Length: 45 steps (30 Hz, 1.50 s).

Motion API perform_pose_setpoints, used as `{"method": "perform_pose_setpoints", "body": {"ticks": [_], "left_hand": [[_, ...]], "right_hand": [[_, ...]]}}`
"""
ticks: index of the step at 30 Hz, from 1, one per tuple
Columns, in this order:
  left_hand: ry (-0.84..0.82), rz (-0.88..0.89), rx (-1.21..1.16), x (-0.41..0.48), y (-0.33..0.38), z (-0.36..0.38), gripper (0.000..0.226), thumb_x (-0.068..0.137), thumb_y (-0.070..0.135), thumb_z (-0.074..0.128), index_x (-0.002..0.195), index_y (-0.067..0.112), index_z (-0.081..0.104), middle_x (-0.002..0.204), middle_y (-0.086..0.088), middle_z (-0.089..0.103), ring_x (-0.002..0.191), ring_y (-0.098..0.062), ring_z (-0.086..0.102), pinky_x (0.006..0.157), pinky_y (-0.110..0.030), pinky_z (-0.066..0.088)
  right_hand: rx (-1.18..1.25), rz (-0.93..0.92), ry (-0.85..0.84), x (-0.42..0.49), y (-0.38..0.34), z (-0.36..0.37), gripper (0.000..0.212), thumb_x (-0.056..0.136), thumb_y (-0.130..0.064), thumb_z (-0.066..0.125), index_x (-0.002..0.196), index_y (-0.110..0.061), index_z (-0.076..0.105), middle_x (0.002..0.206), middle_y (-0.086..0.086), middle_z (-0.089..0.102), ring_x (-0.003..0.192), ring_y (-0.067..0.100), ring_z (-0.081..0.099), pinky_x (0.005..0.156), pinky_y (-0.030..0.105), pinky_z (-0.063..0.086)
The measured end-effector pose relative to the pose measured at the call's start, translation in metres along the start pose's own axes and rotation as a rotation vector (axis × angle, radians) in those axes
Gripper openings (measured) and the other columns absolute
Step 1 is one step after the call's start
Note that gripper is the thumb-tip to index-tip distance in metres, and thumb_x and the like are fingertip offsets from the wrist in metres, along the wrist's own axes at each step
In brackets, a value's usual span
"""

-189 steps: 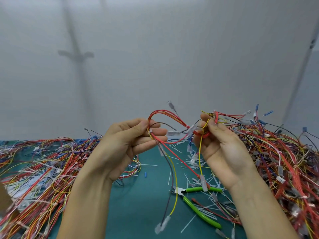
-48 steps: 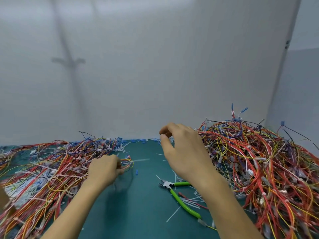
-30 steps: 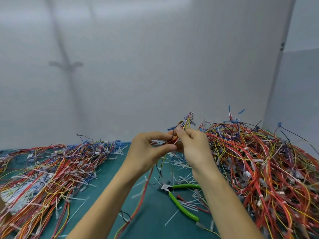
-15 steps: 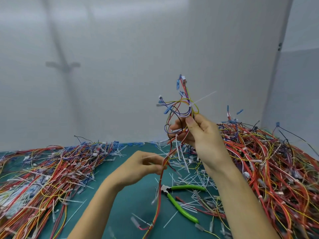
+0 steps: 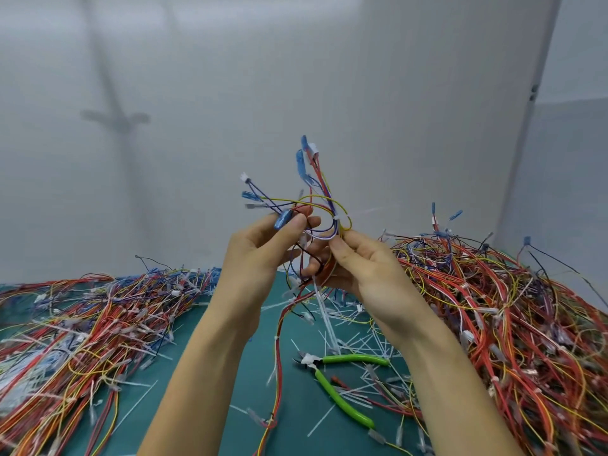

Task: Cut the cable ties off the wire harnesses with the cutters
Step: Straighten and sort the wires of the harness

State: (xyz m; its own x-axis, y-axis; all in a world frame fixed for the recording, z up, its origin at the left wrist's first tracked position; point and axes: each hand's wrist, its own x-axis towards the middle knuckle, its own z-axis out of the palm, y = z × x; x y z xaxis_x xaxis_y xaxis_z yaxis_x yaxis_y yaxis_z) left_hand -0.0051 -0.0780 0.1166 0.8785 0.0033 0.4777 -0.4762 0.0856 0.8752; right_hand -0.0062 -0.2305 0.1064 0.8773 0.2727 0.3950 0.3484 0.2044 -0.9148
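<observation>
Left hand (image 5: 263, 255) and right hand (image 5: 371, 271) pinch a harness (image 5: 325, 192) in their fingers, likely raised to expose its tie (image 5: 337, 218); cutters (image 5: 332, 386) lie untouched on the surface (image 5: 296, 409).

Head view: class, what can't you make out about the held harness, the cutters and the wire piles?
Harness: middle hidden behind left hand and right hand; its tail leaves the bottom edge.
Cutters: blades too small to judge.
Right pile: cut off by the right edge.

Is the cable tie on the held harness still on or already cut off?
Still on. The white cable tie circles the looped wires of the harness, tail sticking out rightward; the cutters lie on the mat.
</observation>
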Motion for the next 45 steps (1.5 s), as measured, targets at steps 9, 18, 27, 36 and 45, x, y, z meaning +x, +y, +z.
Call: {"method": "perform_pose_setpoints", "body": {"ticks": [9, 18, 27, 36, 45], "left_hand": [[0.011, 0.139, 0.069, -0.005, 0.002, 0.007, 0.034, 0.080, 0.028, 0.071, 0.112, 0.014, 0.069, 0.091, -0.001, 0.077, 0.094, -0.015, 0.073, 0.082, -0.024, 0.056], [-0.019, 0.225, 0.366, -0.006, 0.006, -0.009, 0.017, 0.083, 0.038, 0.073, 0.096, 0.028, 0.075, 0.086, 0.007, 0.077, 0.084, -0.014, 0.074, 0.071, -0.032, 0.061], [0.138, 0.193, 0.492, -0.003, 0.008, -0.035, 0.026, 0.084, 0.054, 0.061, 0.099, 0.034, 0.068, 0.095, 0.017, 0.073, 0.091, -0.006, 0.068, 0.077, -0.037, 0.057], [-0.255, -0.018, 0.128, -0.008, 0.005, -0.018, 0.024, 0.088, 0.020, 0.060, 0.104, 0.007, 0.070, 0.090, -0.011, 0.076, 0.078, -0.019, 0.072, 0.076, -0.020, 0.054], [0.056, 0.022, 0.391, -0.007, 0.010, -0.023, 0.012, 0.091, 0.025, 0.067, 0.100, 0.031, 0.072, 0.097, 0.010, 0.074, 0.094, -0.001, 0.068, 0.079, -0.019, 0.049]], "right_hand": [[-0.149, -0.103, 0.205, 0.001, 0.002, 0.009, 0.031, 0.102, -0.007, 0.048, 0.119, -0.029, 0.061, 0.102, 0.000, 0.071, 0.074, 0.014, 0.071, 0.062, 0.026, 0.056], [-0.085, -0.094, 0.329, 0.000, -0.006, 0.005, 0.011, 0.092, -0.021, 0.066, 0.091, -0.020, 0.077, 0.084, -0.004, 0.077, 0.071, 0.012, 0.072, 0.058, 0.023, 0.057], [0.395, 0.020, 0.307, -0.001, -0.015, -0.004, 0.019, 0.091, -0.020, 0.057, 0.090, -0.011, 0.073, 0.081, 0.000, 0.074, 0.066, 0.012, 0.070, 0.054, 0.027, 0.057], [0.546, 0.085, 0.313, 0.000, -0.015, -0.011, 0.022, 0.098, -0.019, 0.051, 0.093, -0.008, 0.069, 0.075, 0.001, 0.071, 0.060, 0.009, 0.067, 0.051, 0.022, 0.056], [0.387, 0.065, 0.366, 0.001, -0.010, -0.012, 0.018, 0.092, -0.022, 0.060, 0.094, -0.013, 0.075, 0.086, 0.001, 0.076, 0.074, 0.010, 0.071, 0.061, 0.023, 0.058]]}}
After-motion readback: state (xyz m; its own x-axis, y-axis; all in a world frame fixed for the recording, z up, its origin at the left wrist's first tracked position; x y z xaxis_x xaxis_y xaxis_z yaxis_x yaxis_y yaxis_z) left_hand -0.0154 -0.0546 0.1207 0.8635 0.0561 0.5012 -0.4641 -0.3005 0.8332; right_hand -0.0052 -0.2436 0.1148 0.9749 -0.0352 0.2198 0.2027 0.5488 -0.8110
